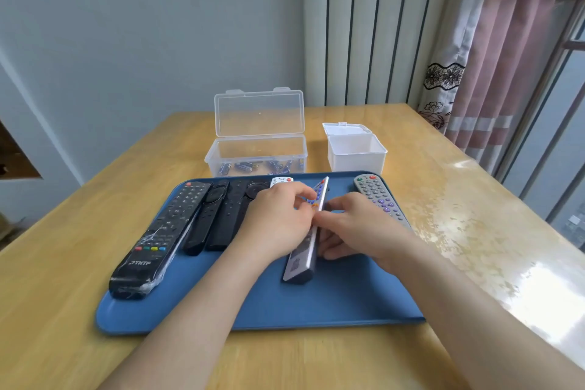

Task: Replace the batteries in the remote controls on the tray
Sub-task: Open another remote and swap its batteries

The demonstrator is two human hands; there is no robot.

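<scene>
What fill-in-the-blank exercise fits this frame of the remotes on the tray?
The left hand and right hand hold the silver remote over a tray coloured ____.
The batteries lie in the clear box, whose lid stands ____.
The white box stands to that box's ____.
Missing: blue; open; right.

Six remotes (164,225), two open boxes (257,146), one tray (348,301), two hands (278,219)
</scene>
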